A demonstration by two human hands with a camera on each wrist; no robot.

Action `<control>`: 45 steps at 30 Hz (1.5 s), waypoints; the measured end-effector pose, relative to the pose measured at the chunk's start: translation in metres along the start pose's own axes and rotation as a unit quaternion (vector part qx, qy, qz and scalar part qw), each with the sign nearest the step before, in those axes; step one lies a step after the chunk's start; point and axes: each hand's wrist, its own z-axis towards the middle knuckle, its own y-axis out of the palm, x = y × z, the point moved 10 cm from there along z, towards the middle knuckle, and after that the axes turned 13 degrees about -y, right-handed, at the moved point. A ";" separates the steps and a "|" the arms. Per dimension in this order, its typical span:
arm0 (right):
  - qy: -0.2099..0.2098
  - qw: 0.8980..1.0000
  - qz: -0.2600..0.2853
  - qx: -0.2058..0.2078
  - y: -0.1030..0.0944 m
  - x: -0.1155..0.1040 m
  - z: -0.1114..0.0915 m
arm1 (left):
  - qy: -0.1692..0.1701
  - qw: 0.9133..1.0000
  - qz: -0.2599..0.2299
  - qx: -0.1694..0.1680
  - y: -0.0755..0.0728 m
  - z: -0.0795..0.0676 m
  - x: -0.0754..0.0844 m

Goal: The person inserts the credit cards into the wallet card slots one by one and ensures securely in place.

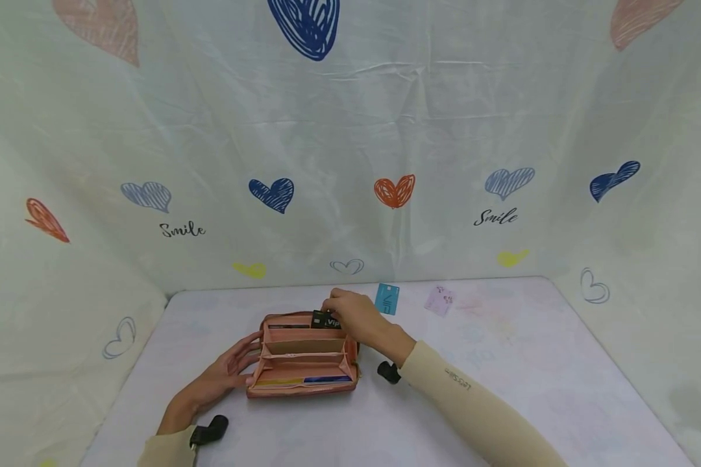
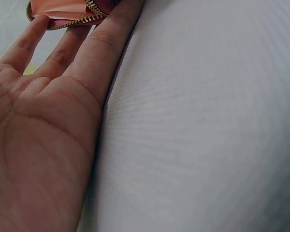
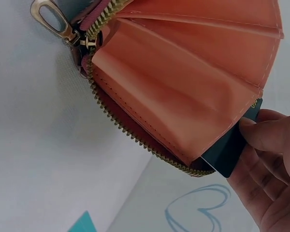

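Observation:
A pink zip-around wallet [image 1: 306, 366] lies unzipped on the table, its pleated compartments facing up. In the head view my right hand [image 1: 356, 318] reaches over its far right corner and pinches a black VIP card [image 1: 322, 320]. The right wrist view shows thumb and fingers on the outer end of this dark card [image 3: 227, 152], its other part tucked inside the wallet [image 3: 179, 92]. My left hand [image 1: 224, 370] steadies the wallet's left side with extended fingers. Their fingertips touch the zipped edge in the left wrist view, beside the wallet [image 2: 63, 9].
A teal VIP card [image 1: 387, 299] and a pale purple patterned card [image 1: 440, 300] lie near the table's back edge. Yellow and blue cards [image 1: 327, 379] show in the wallet's near slot. A heart-printed curtain [image 1: 327, 143] hangs behind the white table [image 1: 502, 389].

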 end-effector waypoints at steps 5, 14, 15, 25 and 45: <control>-0.002 0.999 -0.002 -0.036 0.015 -0.001 -0.001 | -0.003 1.000 0.000 0.002 -0.001 0.000 -0.001; -0.015 1.000 0.000 -0.024 0.022 -0.004 -0.005 | -0.026 0.999 0.008 0.018 -0.001 0.000 -0.003; -0.016 1.000 0.002 -0.023 0.021 -0.004 -0.005 | -0.028 0.999 0.008 0.019 -0.001 0.000 -0.003; 0.007 0.997 0.074 -0.031 0.020 -0.002 -0.013 | -0.020 1.000 0.000 0.013 -0.001 0.001 -0.002; 0.020 0.972 0.195 0.130 -0.001 0.013 -0.062 | -0.008 1.000 0.009 0.009 0.000 0.000 -0.001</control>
